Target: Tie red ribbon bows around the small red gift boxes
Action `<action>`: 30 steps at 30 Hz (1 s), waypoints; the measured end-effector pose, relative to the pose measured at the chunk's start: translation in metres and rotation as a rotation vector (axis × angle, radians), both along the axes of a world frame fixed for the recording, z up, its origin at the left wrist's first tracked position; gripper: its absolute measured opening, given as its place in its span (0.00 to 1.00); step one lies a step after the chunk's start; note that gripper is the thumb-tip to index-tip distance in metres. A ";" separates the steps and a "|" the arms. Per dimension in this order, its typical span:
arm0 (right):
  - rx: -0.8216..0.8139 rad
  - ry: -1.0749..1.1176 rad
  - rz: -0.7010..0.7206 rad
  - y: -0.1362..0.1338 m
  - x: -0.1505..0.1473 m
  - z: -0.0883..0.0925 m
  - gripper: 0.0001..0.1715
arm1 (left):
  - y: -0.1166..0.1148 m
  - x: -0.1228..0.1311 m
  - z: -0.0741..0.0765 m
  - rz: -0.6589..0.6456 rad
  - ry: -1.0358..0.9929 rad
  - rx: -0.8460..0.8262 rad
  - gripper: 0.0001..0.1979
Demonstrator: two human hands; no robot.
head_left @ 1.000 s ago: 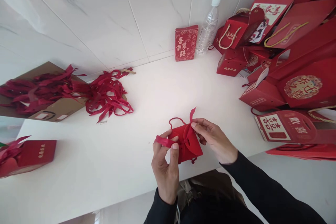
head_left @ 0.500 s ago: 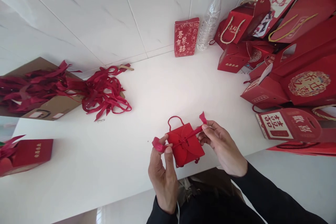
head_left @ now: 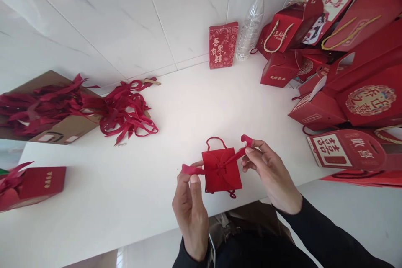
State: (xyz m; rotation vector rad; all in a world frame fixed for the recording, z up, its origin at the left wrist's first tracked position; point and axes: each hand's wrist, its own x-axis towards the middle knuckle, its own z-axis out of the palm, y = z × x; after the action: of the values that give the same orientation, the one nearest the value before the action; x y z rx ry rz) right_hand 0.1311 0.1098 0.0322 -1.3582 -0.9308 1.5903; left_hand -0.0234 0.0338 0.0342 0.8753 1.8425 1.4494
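Observation:
A small red gift box [head_left: 216,182] with a cord handle [head_left: 216,138] sits near the table's front edge. A red ribbon [head_left: 234,158] runs across its top and is crossed in a knot at the centre. My left hand [head_left: 191,205] pinches one ribbon end between thumb and finger, just left of the box. On the right, my right hand [head_left: 266,171] grips the other end, whose tip curls up above the fingers. Both ends are stretched outward, and the box lies between my hands.
Loose red ribbons [head_left: 128,111] lie beside a cardboard box [head_left: 80,127] full of ribbons. At the left edge stands a red box with a bow [head_left: 47,182]. A flat red box [head_left: 222,46] and plastic bottle [head_left: 251,25] are by the wall. Several red gift boxes [head_left: 370,98] crowd the right.
My hands have spread farther apart, drawing the ribbon ends outward. The gift box has turned slightly and now sits squarer to the view.

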 end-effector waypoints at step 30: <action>0.676 -0.504 0.498 0.025 -0.009 0.030 0.05 | 0.033 -0.011 0.022 -0.378 0.042 -0.159 0.13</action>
State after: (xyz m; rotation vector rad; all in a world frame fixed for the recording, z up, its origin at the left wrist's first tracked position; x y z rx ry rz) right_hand 0.1219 0.1350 0.0627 -1.0817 -2.0216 1.0782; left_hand -0.0346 0.0670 0.0567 1.1088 1.6825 1.0445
